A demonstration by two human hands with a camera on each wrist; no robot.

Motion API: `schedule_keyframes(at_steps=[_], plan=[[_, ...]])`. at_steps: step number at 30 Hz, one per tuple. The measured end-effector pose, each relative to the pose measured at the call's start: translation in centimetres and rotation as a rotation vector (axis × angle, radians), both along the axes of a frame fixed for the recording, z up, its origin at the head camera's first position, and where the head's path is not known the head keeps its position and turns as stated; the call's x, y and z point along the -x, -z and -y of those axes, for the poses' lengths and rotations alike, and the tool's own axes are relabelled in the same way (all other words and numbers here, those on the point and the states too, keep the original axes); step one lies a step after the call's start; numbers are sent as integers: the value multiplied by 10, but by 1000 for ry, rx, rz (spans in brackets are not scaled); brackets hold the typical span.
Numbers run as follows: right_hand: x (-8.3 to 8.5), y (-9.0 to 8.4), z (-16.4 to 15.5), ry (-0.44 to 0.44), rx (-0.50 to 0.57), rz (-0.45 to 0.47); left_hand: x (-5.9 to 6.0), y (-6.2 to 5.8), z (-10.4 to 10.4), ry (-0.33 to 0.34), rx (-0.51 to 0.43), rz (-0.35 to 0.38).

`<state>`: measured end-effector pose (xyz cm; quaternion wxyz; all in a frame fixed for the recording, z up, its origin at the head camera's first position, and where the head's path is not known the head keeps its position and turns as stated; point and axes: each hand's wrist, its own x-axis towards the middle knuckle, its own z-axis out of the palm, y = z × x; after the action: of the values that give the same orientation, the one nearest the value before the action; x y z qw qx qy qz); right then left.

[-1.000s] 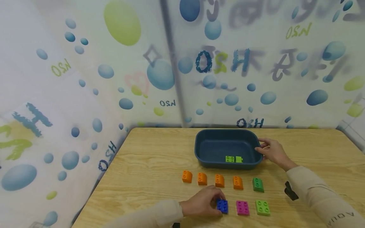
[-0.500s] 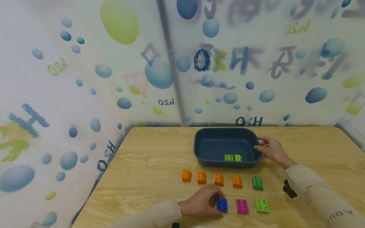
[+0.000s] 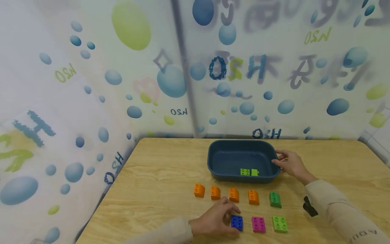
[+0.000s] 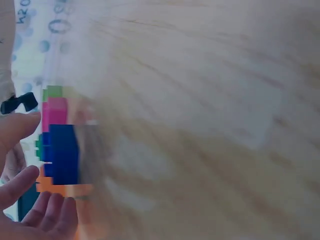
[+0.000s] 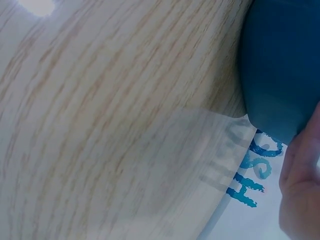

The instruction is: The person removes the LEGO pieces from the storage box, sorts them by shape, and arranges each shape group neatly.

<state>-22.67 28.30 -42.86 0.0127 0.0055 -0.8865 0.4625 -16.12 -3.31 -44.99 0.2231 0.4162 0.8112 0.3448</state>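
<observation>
Bubble-printed curtains (image 3: 91, 84) hang behind the pale wooden table (image 3: 158, 176) where we work. Our left hand (image 3: 214, 220) rests low on the table with its fingers curled around the blue brick (image 3: 236, 222), gripping it at its left side; the left wrist view shows the same brick (image 4: 64, 152) between thumb and fingers, though that picture is blurred. This brick lies in the near row, just left of the pink brick (image 3: 258, 224), which sits just left of the light green brick (image 3: 280, 223).

Behind them runs a second row: 4 orange bricks (image 3: 234, 195) side by side, slightly apart, and 1 dark green brick (image 3: 275, 199) at the right end.

Farther back stands the dark blue tub (image 3: 213, 159), holding 2 small lime green bricks (image 3: 249, 172) touching each other near its front wall. Our right hand (image 3: 289, 162) grasps the tub's right rim, thumb on top and fingers around the outside; the right wrist view shows the tub's wall (image 5: 280, 65) close against that hand.

1 small black clip (image 3: 309, 206) lies on the table beside our right sleeve.
</observation>
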Motion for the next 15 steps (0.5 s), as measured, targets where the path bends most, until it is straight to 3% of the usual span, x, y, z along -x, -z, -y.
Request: schedule_keyframes(at_steps=[5, 10, 15], plan=[[-1, 1, 1, 1, -4, 6, 1, -15, -6, -3, -32, -61], [0, 2, 2, 10, -6, 15, 15, -40, -19, 56, -48, -229], [0, 2, 1, 13, 0, 18, 31, -61, -34, 134, -4, -376]])
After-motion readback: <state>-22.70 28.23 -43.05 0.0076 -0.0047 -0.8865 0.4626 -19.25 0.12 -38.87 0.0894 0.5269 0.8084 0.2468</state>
